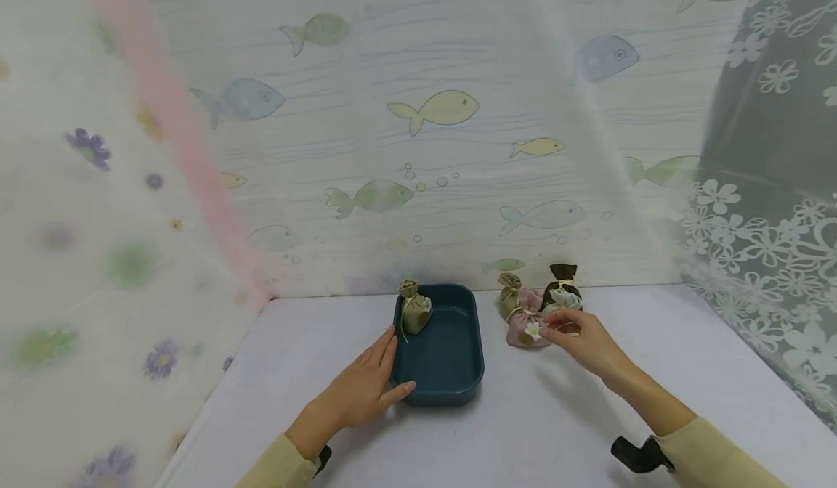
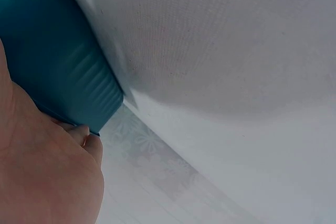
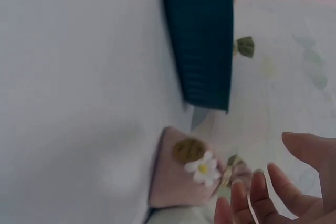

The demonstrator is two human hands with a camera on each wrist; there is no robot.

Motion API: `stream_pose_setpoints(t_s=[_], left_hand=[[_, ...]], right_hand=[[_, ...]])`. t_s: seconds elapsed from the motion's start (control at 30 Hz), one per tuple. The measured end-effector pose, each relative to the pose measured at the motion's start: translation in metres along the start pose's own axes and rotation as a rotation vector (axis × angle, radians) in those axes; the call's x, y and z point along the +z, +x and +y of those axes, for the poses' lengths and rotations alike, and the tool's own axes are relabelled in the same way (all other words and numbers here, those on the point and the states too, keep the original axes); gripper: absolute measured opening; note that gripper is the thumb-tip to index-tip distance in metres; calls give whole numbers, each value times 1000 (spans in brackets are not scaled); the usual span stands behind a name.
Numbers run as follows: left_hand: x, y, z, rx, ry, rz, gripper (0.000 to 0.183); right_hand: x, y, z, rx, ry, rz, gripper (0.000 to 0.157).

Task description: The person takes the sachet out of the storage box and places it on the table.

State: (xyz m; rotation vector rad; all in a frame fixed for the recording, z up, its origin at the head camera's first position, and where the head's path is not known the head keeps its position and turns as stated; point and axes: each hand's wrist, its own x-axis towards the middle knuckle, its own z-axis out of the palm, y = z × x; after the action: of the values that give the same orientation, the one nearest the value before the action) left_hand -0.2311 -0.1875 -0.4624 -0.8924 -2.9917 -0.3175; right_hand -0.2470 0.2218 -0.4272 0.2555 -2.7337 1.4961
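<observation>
My left hand rests along the left side of a dark teal rectangular dish, its fingers extended and its thumb at the near rim. An olive drawstring pouch stands inside, in the dish's far left corner. To the right of the dish, my right hand hovers beside a pink pouch that bears a white daisy and a brown tag. In the right wrist view, thumb and fingers are apart, with fingertips close to the pouch's tied neck, nothing held between them.
Behind the pink pouch stand another olive pouch and a dark brown pouch with pale trim. A white cloth covers the table. Sheer curtains printed with fish and flowers surround its back and sides.
</observation>
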Motion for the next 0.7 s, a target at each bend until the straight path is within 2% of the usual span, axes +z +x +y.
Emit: stream_pose_setpoints(t_s=[0.23,0.5,0.6,0.7], left_hand=[[-7,1,4,-16,-3,-35,95],[-4,4,3,-23,4,-44,97],[-1,4,1,-29,14,-46,97],[0,3,-1,-35,16,-42,97]], right_hand=[[16,17,-32,-110,56,-53,37],[46,54,-71,-226,45,-134,40],[56,69,-84,-213,37,-159,43],[66,84,-94,-157,62,-178,46]])
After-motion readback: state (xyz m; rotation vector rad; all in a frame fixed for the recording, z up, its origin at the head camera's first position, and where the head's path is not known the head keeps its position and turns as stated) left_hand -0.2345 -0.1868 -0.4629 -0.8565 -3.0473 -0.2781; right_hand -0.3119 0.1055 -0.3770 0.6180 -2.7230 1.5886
